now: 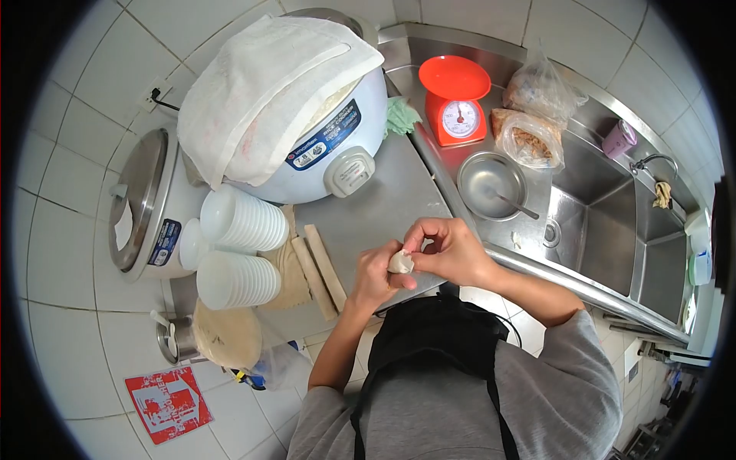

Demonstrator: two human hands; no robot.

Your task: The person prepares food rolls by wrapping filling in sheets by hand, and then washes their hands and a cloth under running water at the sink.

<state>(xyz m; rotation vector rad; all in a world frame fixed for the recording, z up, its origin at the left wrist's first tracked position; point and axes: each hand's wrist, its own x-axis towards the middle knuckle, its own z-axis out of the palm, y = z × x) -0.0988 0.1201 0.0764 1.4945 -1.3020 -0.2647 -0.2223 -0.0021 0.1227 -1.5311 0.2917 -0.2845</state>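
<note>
A small pale dumpling (pixel 400 262) of soft dough sits between my two hands, over the front edge of the metal counter. My left hand (pixel 376 274) cups it from the left with curled fingers. Thumb and fingertips of my right hand (pixel 448 249) pinch its upper edge. Part of the dumpling is covered by my fingers. Two pale wooden sticks (pixel 318 270) lie on the counter left of my left hand. To the right, a metal bowl (pixel 477 184) holds a spoon (pixel 519 205) leaning on its rim.
A cloth-covered rice cooker (pixel 307 180) stands behind, a second lidded cooker (pixel 142 259) at left. Stacked white tubs (pixel 241 282) stand before them. A red scale (pixel 460 123), a bag of brown food (pixel 529 142) and a sink (pixel 594 238) are at right.
</note>
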